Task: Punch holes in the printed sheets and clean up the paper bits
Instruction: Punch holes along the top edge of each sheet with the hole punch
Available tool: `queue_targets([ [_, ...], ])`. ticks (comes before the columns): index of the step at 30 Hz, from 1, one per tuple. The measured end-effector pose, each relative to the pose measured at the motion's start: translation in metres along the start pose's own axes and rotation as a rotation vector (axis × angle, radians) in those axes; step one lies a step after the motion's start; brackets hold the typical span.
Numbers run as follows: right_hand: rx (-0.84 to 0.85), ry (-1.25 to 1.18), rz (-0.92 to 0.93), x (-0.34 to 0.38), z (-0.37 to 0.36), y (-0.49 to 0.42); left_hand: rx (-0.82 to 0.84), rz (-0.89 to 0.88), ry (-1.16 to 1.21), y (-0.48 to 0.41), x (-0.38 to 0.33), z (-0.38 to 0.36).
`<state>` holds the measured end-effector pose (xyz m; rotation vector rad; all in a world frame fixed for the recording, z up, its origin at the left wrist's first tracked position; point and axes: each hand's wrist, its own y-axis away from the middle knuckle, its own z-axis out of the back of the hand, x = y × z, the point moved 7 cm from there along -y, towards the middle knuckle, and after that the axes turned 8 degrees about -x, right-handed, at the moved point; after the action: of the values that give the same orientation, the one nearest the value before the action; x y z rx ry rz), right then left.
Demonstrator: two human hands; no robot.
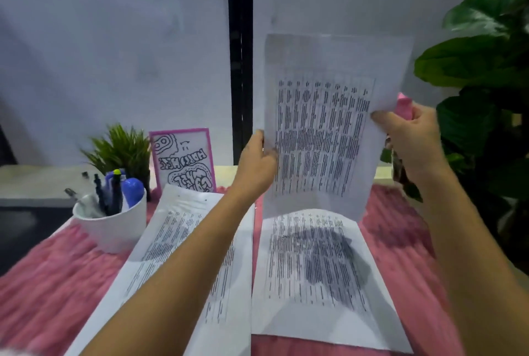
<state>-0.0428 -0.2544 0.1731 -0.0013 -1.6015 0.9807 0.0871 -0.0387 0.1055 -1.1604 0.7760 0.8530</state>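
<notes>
While the L hand (257, 158) pinches the raised sheet (329, 115) at its 9 o'clock edge and the R hand (409, 138) grips 3 o'clock plus a pink tool (403, 103) — prob. the punch — that crowded grip could crease or drop it onto the pile (315, 269) at 6.

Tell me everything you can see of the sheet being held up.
The white printed paper sheet stands upright, slightly tilted, facing the camera, covered in dense lines of dark text too blurred to read. It looks thin and uncreased. The left hand pinches its left edge, the right hand its right edge. Its bottom edge hangs near a second printed sheet lying below.
</notes>
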Motion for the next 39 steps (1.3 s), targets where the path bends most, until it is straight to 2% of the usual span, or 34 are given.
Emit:
queue_targets([
  [4,-0.090,0.042,0.046,0.007,0.004,0.009,-0.070,-0.060,-0.069,0.014,0.001,0.001],
  [7,-0.183,0.074,0.042,0.013,0.000,0.018,-0.114,0.067,0.030,0.016,0.008,0.012],
  [10,-0.180,0.038,0.021,0.033,-0.013,0.009,-0.202,0.030,0.164,0.003,-0.026,0.056],
  [12,-0.137,0.048,-0.070,0.037,-0.029,-0.002,-0.220,-0.016,0.128,0.000,-0.046,0.094],
  [14,-0.048,0.078,-0.186,0.029,-0.055,-0.002,-0.230,-0.033,-0.007,0.002,-0.043,0.133],
  [16,0.120,0.147,-0.294,0.010,-0.092,0.018,-0.226,0.026,-0.132,0.011,-0.016,0.168],
  [20,0.488,0.365,-0.435,-0.053,-0.166,0.090,-0.182,0.310,-0.211,0.056,0.068,0.206],
  [22,0.574,0.495,-0.432,-0.082,-0.192,0.118,-0.151,0.399,-0.214,0.080,0.106,0.211],
  [25,0.691,0.660,-0.312,-0.103,-0.219,0.143,-0.172,0.386,-0.317,0.100,0.141,0.214],
  [29,0.597,0.728,-0.313,-0.119,-0.226,0.152,-0.181,0.318,-0.479,0.110,0.153,0.215],
  [34,0.554,0.915,-0.226,-0.125,-0.225,0.151,-0.177,0.283,-0.609,0.110,0.155,0.215],
  [39,0.531,0.954,-0.189,-0.126,-0.225,0.155,-0.196,0.263,-0.624,0.108,0.157,0.211],
])
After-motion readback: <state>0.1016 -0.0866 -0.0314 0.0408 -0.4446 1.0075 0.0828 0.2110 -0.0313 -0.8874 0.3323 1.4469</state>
